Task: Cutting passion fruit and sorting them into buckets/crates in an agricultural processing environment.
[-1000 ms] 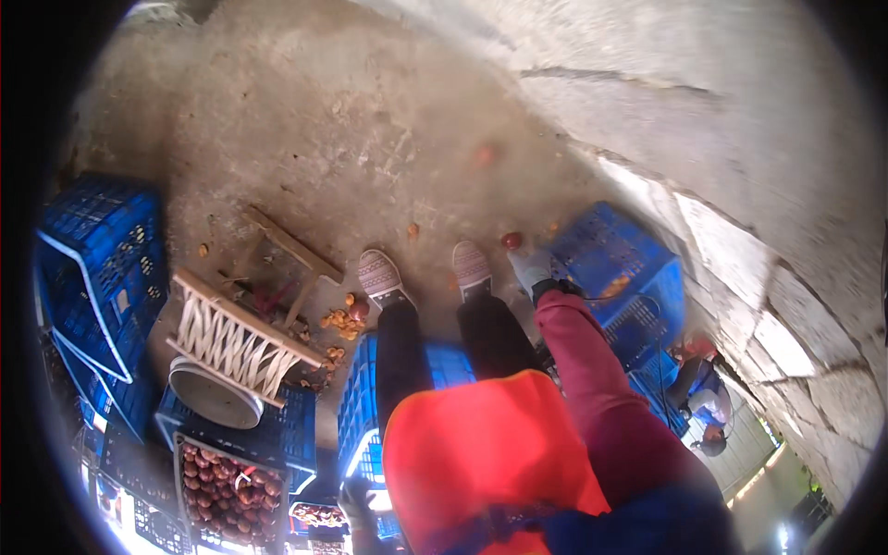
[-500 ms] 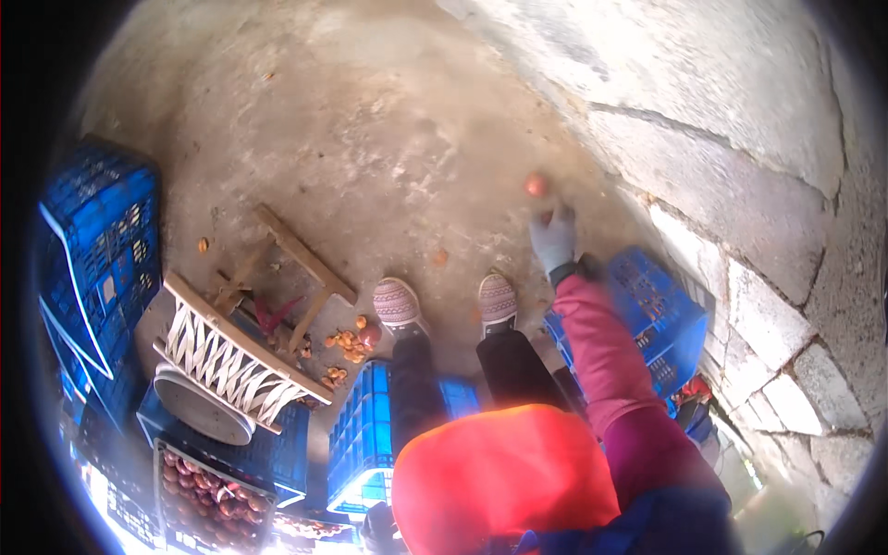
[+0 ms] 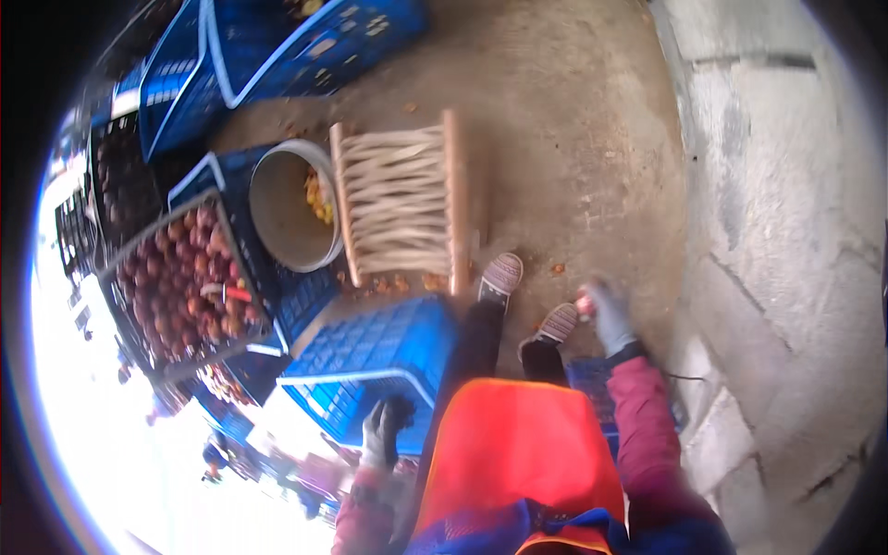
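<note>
The right arm reaches forward, the gloved right hand (image 3: 608, 319) beside a patterned shoe (image 3: 558, 323), grip clamped on a reddish fruit (image 3: 584, 304). The gloved left hand (image 3: 380, 435) hangs low by a blue crate (image 3: 370, 342); I cannot tell its grip.

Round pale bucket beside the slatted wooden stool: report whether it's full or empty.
Neither: the bucket is partly filled. Yellow pieces lie at one side, while much of its visible inside is bare.
</note>
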A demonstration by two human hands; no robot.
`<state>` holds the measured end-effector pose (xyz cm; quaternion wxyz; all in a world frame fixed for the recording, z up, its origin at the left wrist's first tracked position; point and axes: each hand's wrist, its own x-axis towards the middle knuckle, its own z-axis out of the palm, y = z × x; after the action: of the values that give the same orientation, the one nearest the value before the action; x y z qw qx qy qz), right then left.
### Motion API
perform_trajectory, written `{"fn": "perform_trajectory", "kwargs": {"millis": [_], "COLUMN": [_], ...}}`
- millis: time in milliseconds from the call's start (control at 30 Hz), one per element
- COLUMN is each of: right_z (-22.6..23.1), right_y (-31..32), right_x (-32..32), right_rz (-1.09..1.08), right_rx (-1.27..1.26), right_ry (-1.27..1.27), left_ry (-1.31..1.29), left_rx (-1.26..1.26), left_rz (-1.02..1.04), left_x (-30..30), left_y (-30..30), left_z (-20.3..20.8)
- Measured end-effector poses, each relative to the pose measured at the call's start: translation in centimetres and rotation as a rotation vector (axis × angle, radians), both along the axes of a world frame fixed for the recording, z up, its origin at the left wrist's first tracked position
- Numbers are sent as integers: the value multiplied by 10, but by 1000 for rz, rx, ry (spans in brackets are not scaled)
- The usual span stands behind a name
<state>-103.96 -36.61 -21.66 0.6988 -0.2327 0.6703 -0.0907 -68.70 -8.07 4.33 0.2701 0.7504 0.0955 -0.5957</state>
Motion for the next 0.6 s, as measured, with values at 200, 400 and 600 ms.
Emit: {"fn": "perform_trajectory", "kwargs": {"millis": [200, 400, 600], "right_z": [269, 147, -123], "right_y": [47, 87, 177], "right_x": [204, 243, 278], "right_rz": [841, 905, 1550], "right_rx": [-783, -443, -680], "right_ry": [-400, -300, 259], "left_ry": [492, 422, 264], "left_rx": [-444, -538, -507], "left_rz": [729, 962, 1147], "left_x": [-17, -9, -4], "left_y": [-36, 48, 135], "left_z": [28, -32, -92]}}
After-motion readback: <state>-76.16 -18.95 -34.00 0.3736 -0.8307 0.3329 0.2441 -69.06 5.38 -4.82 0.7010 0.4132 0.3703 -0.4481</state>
